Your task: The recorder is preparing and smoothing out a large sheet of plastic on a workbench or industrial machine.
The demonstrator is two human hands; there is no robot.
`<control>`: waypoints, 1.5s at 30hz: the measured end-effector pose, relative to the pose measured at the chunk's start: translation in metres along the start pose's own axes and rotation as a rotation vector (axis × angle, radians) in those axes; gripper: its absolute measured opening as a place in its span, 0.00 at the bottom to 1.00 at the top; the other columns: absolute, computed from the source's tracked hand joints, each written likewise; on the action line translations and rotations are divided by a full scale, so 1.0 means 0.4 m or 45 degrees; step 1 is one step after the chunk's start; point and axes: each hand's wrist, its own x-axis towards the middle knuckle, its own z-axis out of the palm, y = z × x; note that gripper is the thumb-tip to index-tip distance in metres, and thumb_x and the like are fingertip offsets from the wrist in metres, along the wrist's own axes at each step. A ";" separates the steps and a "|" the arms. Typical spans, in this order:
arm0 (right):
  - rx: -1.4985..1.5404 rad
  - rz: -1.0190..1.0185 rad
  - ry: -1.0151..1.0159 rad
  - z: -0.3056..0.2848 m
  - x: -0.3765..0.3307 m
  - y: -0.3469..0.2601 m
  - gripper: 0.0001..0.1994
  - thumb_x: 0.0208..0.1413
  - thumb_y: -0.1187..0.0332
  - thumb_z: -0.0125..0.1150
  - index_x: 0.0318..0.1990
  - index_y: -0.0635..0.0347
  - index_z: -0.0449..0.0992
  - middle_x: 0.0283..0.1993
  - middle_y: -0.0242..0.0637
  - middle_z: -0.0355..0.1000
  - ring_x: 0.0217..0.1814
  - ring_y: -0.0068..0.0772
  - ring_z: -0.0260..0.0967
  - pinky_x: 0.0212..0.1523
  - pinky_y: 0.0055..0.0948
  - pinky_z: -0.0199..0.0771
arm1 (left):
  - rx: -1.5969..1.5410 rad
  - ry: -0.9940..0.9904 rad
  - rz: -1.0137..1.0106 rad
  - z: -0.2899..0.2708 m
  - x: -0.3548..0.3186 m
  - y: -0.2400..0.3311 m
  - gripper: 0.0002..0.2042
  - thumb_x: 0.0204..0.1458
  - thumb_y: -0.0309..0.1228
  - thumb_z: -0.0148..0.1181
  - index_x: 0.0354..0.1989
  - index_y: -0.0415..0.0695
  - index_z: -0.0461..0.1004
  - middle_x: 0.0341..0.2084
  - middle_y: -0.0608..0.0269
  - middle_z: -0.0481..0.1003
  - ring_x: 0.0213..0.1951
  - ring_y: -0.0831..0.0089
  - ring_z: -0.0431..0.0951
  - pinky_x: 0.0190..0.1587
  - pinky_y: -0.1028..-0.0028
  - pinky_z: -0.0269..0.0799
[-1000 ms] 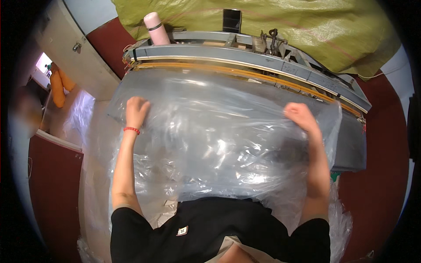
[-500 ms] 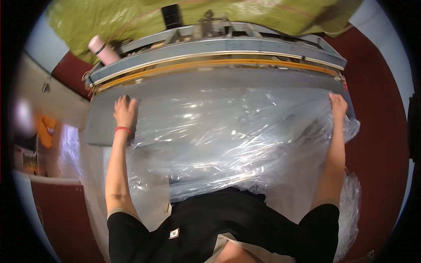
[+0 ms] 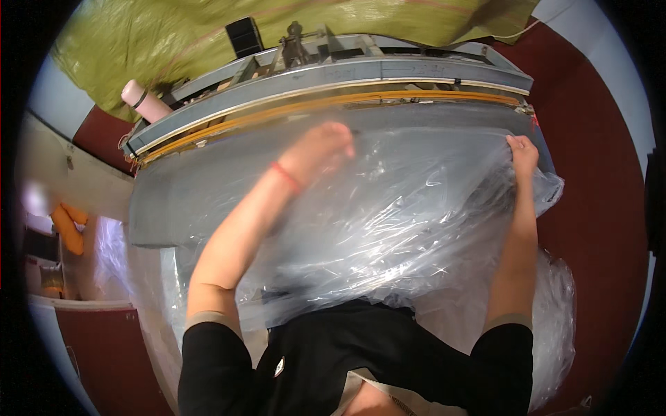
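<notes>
A wide sheet of clear plastic film (image 3: 388, 208) lies wrinkled over a grey padded work surface (image 3: 163, 208) and drapes toward my body. At the right end my right hand (image 3: 524, 156) pinches the film's far corner between thumb and fingers. My left hand (image 3: 319, 151), with a red bracelet on its wrist, is over the middle of the film near its far edge. Motion smears its fingers, so I cannot make out whether they hold anything.
Behind the work surface runs a long grey metal frame (image 3: 416, 69) with an orange strip (image 3: 444, 96) along it. A pink cylinder (image 3: 146, 100) and a black box (image 3: 244, 37) stand at the back. More film hangs at the lower right (image 3: 551, 326).
My left hand has swept from the left end of the surface to the middle. My right hand keeps its pinch on the film's corner. The view has shifted slightly.
</notes>
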 end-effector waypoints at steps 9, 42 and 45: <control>-0.216 -0.076 -0.084 -0.025 0.008 0.019 0.13 0.43 0.60 0.61 0.28 0.61 0.73 0.21 0.37 0.68 0.24 0.25 0.63 0.30 0.25 0.63 | 1.543 0.031 -0.225 -0.368 -0.440 0.048 0.07 0.39 0.20 0.46 0.27 0.39 0.70 0.18 0.68 0.68 0.23 0.85 0.66 0.25 0.82 0.62; -0.166 -0.107 -0.094 -0.008 0.041 0.101 0.14 0.47 0.60 0.59 0.26 0.64 0.70 0.20 0.28 0.64 0.25 0.18 0.56 0.30 0.21 0.61 | 1.810 1.723 0.247 -0.774 -0.396 -0.023 0.12 0.39 0.31 0.60 0.33 0.42 0.72 0.37 0.58 0.71 0.45 0.61 0.66 0.45 0.67 0.63; -0.122 -0.068 -0.073 -0.019 0.055 0.121 0.14 0.47 0.60 0.58 0.27 0.65 0.71 0.20 0.27 0.65 0.26 0.18 0.57 0.30 0.20 0.61 | 1.859 1.589 0.189 -0.769 -0.379 -0.013 0.09 0.43 0.35 0.53 0.31 0.43 0.71 0.37 0.55 0.71 0.42 0.57 0.68 0.44 0.62 0.64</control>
